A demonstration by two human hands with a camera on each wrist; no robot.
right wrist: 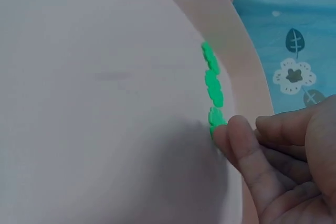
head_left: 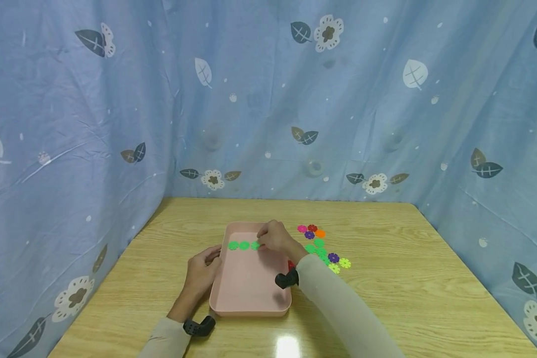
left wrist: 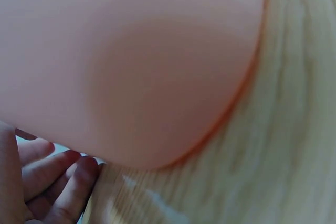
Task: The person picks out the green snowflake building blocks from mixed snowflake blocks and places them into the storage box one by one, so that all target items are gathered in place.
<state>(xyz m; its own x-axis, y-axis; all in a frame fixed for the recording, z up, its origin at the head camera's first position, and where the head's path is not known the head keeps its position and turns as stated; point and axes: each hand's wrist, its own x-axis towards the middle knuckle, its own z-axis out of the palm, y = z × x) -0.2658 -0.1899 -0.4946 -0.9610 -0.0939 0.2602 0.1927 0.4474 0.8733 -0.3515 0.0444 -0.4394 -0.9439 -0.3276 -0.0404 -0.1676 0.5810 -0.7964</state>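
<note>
A pink tray (head_left: 250, 291) lies on the table, with a row of green flower-shaped discs (head_left: 244, 245) inside near its far end. My right hand (head_left: 275, 237) reaches into the tray at the right end of this row. In the right wrist view, fingertips (right wrist: 223, 136) of that hand touch the end disc (right wrist: 216, 116) and cover part of it; the other green discs (right wrist: 213, 88) lie beside it. My left hand (head_left: 202, 271) rests against the tray's left side. Its loosely bent fingers (left wrist: 50, 174) are by the tray's outer wall (left wrist: 173, 129) in the left wrist view.
Right of the tray lie more flower-shaped discs: several green (head_left: 320, 252), purple (head_left: 333, 257), yellow (head_left: 345, 263), orange (head_left: 320, 233), pink (head_left: 302, 228) and red (head_left: 312, 227). My right forearm passes close to them. A blue patterned curtain (head_left: 268, 99) surrounds the wooden table (head_left: 385, 278).
</note>
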